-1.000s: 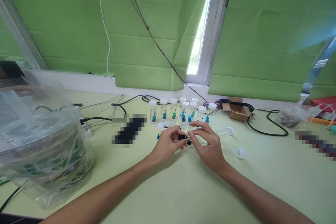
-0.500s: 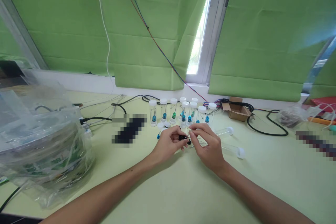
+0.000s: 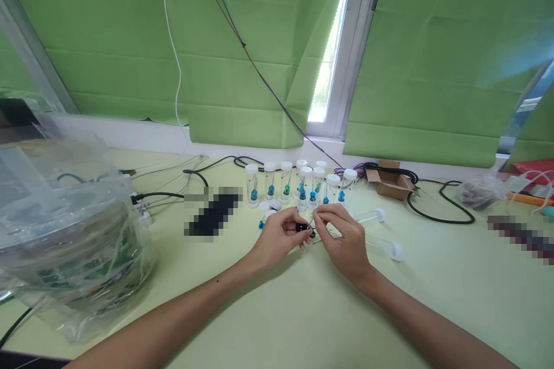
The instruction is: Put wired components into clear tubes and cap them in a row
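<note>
My left hand point(image 3: 277, 236) pinches a small black component point(image 3: 302, 227) between thumb and fingers above the pale green table point(image 3: 303, 305). My right hand point(image 3: 344, 239) meets it from the right, fingertips pinched on the thin wire leads of the same part. Just behind both hands stands a row of clear vials with white caps point(image 3: 303, 184), each with a small blue or green part inside. Two empty clear tubes point(image 3: 381, 236) lie on their sides to the right of my right hand. A loose blue part point(image 3: 261, 223) lies left of my left hand.
A large plastic-wrapped round stack point(image 3: 64, 242) fills the left side. Black cables point(image 3: 433, 207) and a small open cardboard box point(image 3: 389, 184) sit at the back right. A clear bag point(image 3: 478, 193) lies far right. Green blinds cover the window behind.
My right hand's fingertips have moved slightly left and down, closer onto the black component. My left hand has hardly shifted.
</note>
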### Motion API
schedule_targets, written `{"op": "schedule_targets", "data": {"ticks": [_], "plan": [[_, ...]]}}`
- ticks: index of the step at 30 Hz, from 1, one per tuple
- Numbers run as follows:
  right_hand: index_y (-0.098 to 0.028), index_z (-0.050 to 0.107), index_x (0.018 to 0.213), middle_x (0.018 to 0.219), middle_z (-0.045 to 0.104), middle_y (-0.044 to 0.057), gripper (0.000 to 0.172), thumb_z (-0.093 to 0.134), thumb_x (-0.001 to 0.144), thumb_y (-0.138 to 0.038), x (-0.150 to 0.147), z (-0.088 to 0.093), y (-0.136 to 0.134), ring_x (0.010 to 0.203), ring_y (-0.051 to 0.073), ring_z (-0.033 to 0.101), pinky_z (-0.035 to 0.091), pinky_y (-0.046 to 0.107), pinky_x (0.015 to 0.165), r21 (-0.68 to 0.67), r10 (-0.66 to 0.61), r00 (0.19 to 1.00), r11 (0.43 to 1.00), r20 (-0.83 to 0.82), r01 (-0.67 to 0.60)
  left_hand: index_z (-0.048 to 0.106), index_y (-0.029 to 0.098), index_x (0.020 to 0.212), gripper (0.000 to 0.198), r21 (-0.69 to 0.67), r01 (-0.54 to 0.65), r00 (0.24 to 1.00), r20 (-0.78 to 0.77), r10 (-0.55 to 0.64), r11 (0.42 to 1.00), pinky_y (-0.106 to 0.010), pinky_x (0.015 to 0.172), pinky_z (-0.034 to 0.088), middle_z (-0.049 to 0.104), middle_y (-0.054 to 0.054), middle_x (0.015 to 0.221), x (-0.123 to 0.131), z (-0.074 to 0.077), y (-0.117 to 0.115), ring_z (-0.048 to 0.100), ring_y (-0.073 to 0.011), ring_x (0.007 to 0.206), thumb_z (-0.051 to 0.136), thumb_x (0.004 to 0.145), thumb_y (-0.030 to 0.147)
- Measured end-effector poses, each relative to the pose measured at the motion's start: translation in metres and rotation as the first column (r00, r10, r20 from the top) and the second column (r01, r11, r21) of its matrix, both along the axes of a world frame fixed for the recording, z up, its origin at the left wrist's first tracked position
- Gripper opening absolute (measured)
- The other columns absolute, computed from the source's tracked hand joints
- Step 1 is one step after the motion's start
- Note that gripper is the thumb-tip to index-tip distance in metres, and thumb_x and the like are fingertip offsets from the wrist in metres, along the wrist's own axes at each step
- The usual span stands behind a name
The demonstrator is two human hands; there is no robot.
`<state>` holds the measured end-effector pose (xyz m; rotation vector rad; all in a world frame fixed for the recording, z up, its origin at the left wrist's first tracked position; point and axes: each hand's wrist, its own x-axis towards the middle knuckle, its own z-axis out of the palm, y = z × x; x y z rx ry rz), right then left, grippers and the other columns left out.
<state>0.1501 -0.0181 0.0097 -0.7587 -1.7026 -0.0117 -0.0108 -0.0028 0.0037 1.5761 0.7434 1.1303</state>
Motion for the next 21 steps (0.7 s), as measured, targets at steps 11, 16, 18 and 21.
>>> {"op": "schedule_targets", "data": {"ticks": [11, 16, 18, 21], "plan": [[-0.019, 0.065, 0.081, 0.083, 0.068, 0.007, 0.017, 0.057, 0.087, -0.006, -0.0008, -0.0028, 0.0021, 0.077, 0.018, 0.062, 0.052, 0.032, 0.069, 0.113, 0.000, 1.000, 0.994, -0.001, 0.000, 0.055, 0.015, 0.078, 0.023, -0.012, 0.018, 1.000, 0.022, -0.017, 1.000, -0.028, 0.056, 0.054, 0.061, 0.000, 0.068, 0.0002, 0.0011, 0.0004, 0.066, -0.0167, 0.065, 0.074, 0.077, 0.029], [-0.019, 0.065, 0.079, 0.082, 0.068, 0.006, 0.017, 0.058, 0.086, -0.005, -0.0008, -0.0031, 0.0020, 0.075, 0.017, 0.063, 0.053, 0.030, 0.068, 0.134, -0.003, 1.000, 0.991, -0.017, 0.005, 0.058, 0.015, 0.081, 0.021, -0.006, 0.026, 0.999, 0.028, -0.026, 1.000, -0.027, 0.057, 0.054, 0.061, 0.000, 0.068, -0.0002, 0.0004, 0.0002, 0.066, -0.0165, 0.065, 0.073, 0.079, 0.029], [-0.019, 0.065, 0.078, 0.081, 0.068, 0.006, 0.017, 0.058, 0.085, -0.005, -0.0009, -0.0026, 0.0023, 0.074, 0.017, 0.063, 0.053, 0.030, 0.067, 0.134, -0.008, 1.000, 0.991, -0.023, 0.011, 0.060, 0.015, 0.083, 0.019, 0.003, 0.028, 0.999, 0.020, -0.028, 1.000, -0.026, 0.057, 0.054, 0.061, 0.000, 0.069, -0.0004, 0.0005, 0.0005, 0.066, -0.0161, 0.066, 0.072, 0.080, 0.030], [-0.018, 0.065, 0.076, 0.079, 0.068, 0.006, 0.017, 0.059, 0.085, -0.005, -0.0010, -0.0019, 0.0031, 0.072, 0.016, 0.063, 0.053, 0.029, 0.066, 0.124, -0.017, 0.999, 0.992, -0.028, 0.020, 0.063, 0.015, 0.085, 0.018, 0.023, 0.024, 1.000, 0.005, -0.024, 0.999, -0.025, 0.057, 0.054, 0.062, -0.001, 0.071, -0.0003, 0.0011, 0.0010, 0.066, -0.0153, 0.065, 0.071, 0.080, 0.030]]}}
